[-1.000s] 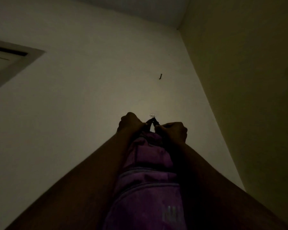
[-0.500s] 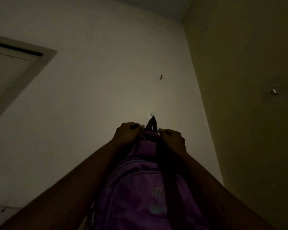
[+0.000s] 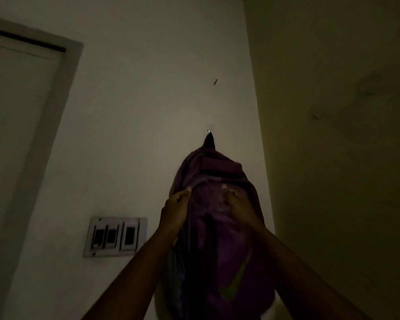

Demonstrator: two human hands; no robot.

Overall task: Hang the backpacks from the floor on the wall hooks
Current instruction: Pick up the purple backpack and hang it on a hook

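The purple backpack (image 3: 217,227) hangs by its dark top loop (image 3: 209,141) from the small wall hook (image 3: 208,131), at 12 o'clock from your hands. Your left hand (image 3: 174,212) and right hand (image 3: 239,207) press its front with curled fingers. A switch plate (image 3: 116,236) is at 9 o'clock.

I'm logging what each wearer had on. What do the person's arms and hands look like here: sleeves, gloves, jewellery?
Both forearms are bare as far as the frame shows, with no sleeves in view. The left hand and right hand wear no gloves. No watch, ring or bracelet is visible, though the light is too dim to rule out something small.
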